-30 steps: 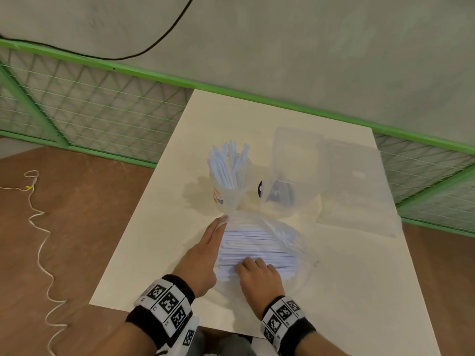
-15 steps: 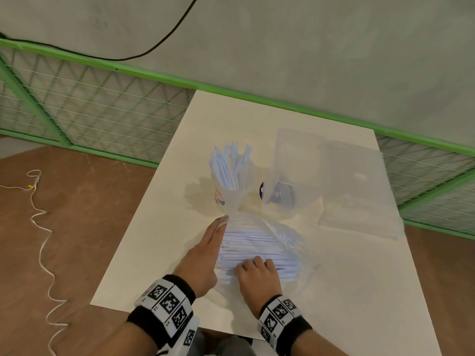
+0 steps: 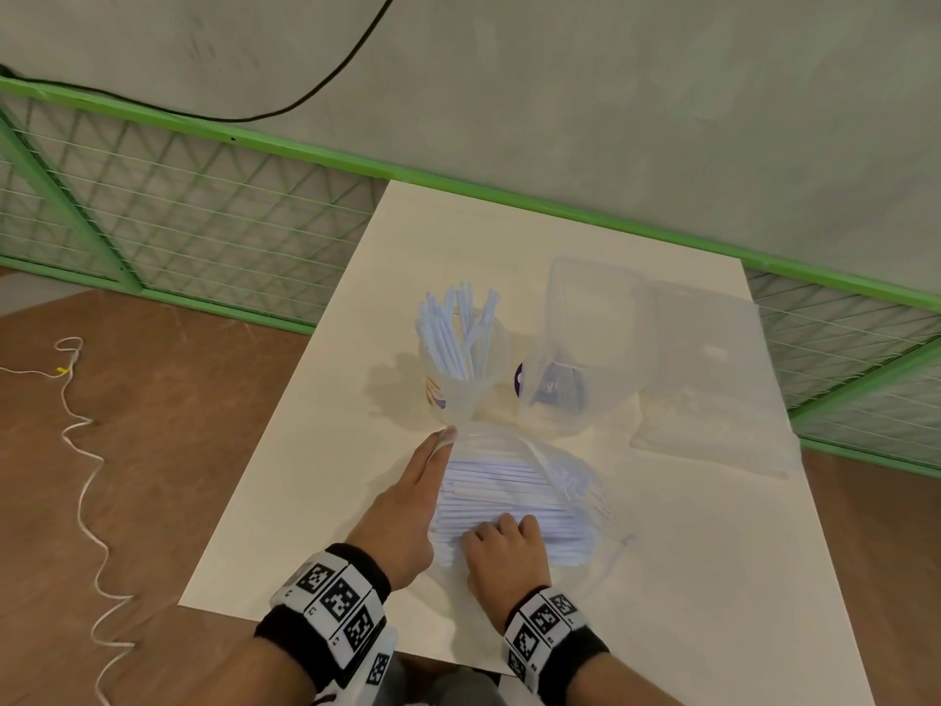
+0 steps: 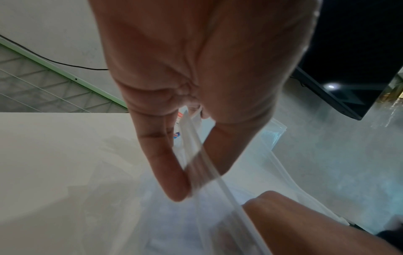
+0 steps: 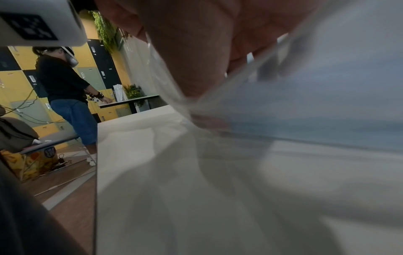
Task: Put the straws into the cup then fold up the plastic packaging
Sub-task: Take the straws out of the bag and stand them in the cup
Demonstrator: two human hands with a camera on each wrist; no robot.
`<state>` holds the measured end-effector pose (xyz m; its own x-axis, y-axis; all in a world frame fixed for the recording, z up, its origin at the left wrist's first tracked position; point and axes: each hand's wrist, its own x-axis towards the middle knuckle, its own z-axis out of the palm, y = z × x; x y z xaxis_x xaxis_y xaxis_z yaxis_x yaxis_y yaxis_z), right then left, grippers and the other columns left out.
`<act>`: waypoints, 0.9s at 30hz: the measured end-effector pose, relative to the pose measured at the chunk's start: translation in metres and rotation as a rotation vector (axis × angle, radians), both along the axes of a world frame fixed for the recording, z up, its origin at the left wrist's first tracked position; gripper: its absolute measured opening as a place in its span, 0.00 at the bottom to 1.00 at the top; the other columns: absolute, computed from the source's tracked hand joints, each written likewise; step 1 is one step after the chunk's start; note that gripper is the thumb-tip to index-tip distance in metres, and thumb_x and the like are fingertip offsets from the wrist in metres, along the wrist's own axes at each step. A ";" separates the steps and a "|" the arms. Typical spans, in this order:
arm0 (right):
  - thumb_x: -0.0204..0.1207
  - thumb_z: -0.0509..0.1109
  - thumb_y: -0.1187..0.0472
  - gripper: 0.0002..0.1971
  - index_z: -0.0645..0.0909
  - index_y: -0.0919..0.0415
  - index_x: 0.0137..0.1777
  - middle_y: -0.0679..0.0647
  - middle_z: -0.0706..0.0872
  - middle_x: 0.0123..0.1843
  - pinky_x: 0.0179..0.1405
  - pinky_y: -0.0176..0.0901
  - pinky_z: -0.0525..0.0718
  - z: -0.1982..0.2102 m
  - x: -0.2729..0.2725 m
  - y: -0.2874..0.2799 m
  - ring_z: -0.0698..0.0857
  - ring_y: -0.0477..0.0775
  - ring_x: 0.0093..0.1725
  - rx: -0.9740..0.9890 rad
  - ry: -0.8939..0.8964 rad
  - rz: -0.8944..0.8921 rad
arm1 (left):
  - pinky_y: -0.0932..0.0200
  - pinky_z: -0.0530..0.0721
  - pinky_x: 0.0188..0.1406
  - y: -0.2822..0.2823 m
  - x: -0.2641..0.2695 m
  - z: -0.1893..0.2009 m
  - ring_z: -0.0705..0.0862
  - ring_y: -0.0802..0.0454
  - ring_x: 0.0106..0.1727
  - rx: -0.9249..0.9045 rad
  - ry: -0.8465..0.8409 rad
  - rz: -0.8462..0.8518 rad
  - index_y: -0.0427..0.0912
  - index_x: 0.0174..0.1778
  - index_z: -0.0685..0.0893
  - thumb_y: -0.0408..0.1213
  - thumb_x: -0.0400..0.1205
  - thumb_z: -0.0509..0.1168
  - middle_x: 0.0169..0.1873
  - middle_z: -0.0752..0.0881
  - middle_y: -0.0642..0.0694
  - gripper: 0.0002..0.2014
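Head view, table: cream.
Plastic packaging: centre, limp, slippery; pinch its edge.
Cup: twelve o'clock of the packaging, straws upright.
Left hand: fingers straight, pinching film.
Right hand: curled on bagged straws.

We see our left hand stretched forward, fingers pinching; our right hand lies knuckles up, fingers curled under.

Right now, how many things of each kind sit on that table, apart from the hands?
Cup with straws: 1
Plastic bag of straws: 1
Clear lidded container: 1
Flat clear packet: 1
Total: 4
Single straws are too many to count.
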<state>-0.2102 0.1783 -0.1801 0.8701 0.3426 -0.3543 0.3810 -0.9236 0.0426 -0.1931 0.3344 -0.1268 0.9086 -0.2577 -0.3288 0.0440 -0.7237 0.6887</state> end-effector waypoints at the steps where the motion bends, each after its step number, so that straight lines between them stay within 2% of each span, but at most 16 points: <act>1: 0.47 0.85 0.62 0.14 0.83 0.54 0.28 0.51 0.83 0.26 0.36 0.56 0.81 0.003 0.001 0.001 0.81 0.58 0.32 -0.007 -0.006 0.023 | 0.57 0.84 0.43 0.000 0.000 0.000 0.83 0.50 0.53 0.004 0.003 0.001 0.58 0.84 0.42 0.17 0.69 0.60 0.81 0.38 0.71 0.54; 3: 0.66 0.76 0.63 0.06 0.85 0.57 0.44 0.55 0.87 0.41 0.51 0.59 0.78 0.006 0.002 0.002 0.82 0.61 0.47 -0.004 -0.001 0.062 | 0.58 0.84 0.42 -0.001 0.000 0.000 0.83 0.50 0.51 0.010 0.008 0.003 0.59 0.84 0.41 0.17 0.69 0.60 0.81 0.37 0.71 0.54; 4: 0.72 0.71 0.64 0.07 0.84 0.58 0.49 0.56 0.87 0.46 0.55 0.60 0.76 0.006 0.001 0.001 0.81 0.62 0.52 -0.019 -0.006 0.077 | 0.59 0.83 0.41 -0.001 0.000 0.000 0.83 0.50 0.51 0.013 0.007 0.003 0.59 0.84 0.41 0.17 0.69 0.60 0.81 0.37 0.71 0.55; 5: 0.70 0.71 0.63 0.07 0.83 0.58 0.48 0.56 0.87 0.45 0.54 0.59 0.76 0.007 0.001 0.000 0.82 0.62 0.50 -0.021 -0.007 0.081 | 0.61 0.81 0.39 -0.001 0.001 0.001 0.83 0.49 0.50 0.015 0.006 0.000 0.59 0.84 0.41 0.17 0.69 0.60 0.81 0.37 0.71 0.55; 7: 0.54 0.80 0.59 0.13 0.83 0.56 0.39 0.53 0.86 0.31 0.41 0.55 0.81 0.009 -0.003 -0.002 0.84 0.59 0.35 -0.013 0.031 0.023 | 0.63 0.77 0.37 0.000 0.001 0.001 0.82 0.49 0.51 0.008 0.002 -0.005 0.57 0.84 0.42 0.17 0.69 0.61 0.82 0.39 0.69 0.54; 9: 0.46 0.81 0.57 0.17 0.82 0.54 0.36 0.49 0.83 0.23 0.34 0.52 0.81 0.001 -0.008 -0.007 0.82 0.56 0.26 0.038 0.009 0.022 | 0.63 0.78 0.38 0.001 0.001 0.002 0.82 0.49 0.54 0.000 0.000 -0.007 0.55 0.85 0.43 0.18 0.69 0.61 0.82 0.40 0.67 0.53; 15: 0.45 0.84 0.60 0.22 0.84 0.51 0.41 0.47 0.87 0.28 0.31 0.50 0.80 -0.004 -0.013 -0.014 0.84 0.54 0.28 0.070 -0.091 0.036 | 0.67 0.73 0.35 -0.001 0.002 0.003 0.82 0.50 0.51 0.019 0.000 -0.004 0.56 0.84 0.43 0.17 0.69 0.60 0.81 0.38 0.69 0.53; 19: 0.46 0.86 0.61 0.19 0.86 0.50 0.38 0.45 0.87 0.29 0.31 0.50 0.81 -0.008 -0.011 -0.016 0.84 0.52 0.29 0.105 -0.129 0.031 | 0.64 0.78 0.35 0.000 0.001 0.002 0.83 0.49 0.51 0.024 0.000 0.002 0.56 0.85 0.43 0.17 0.69 0.60 0.81 0.38 0.70 0.53; 23: 0.46 0.84 0.62 0.15 0.85 0.53 0.33 0.49 0.86 0.31 0.32 0.52 0.81 -0.011 -0.008 -0.014 0.83 0.55 0.30 0.076 -0.119 0.022 | 0.62 0.80 0.35 0.000 0.001 0.000 0.83 0.48 0.51 0.021 -0.003 0.005 0.56 0.84 0.43 0.17 0.68 0.59 0.81 0.38 0.70 0.53; 27: 0.46 0.85 0.63 0.16 0.83 0.54 0.31 0.49 0.85 0.27 0.33 0.52 0.81 -0.008 -0.010 -0.014 0.83 0.55 0.28 0.041 -0.098 0.049 | 0.56 0.85 0.37 0.002 0.000 -0.001 0.84 0.46 0.49 0.022 -0.005 0.000 0.57 0.84 0.43 0.16 0.67 0.60 0.81 0.38 0.71 0.55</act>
<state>-0.2198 0.1640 -0.1880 0.8817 0.3980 -0.2532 0.4215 -0.9058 0.0439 -0.1927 0.3368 -0.1282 0.9103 -0.2499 -0.3300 0.0409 -0.7390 0.6725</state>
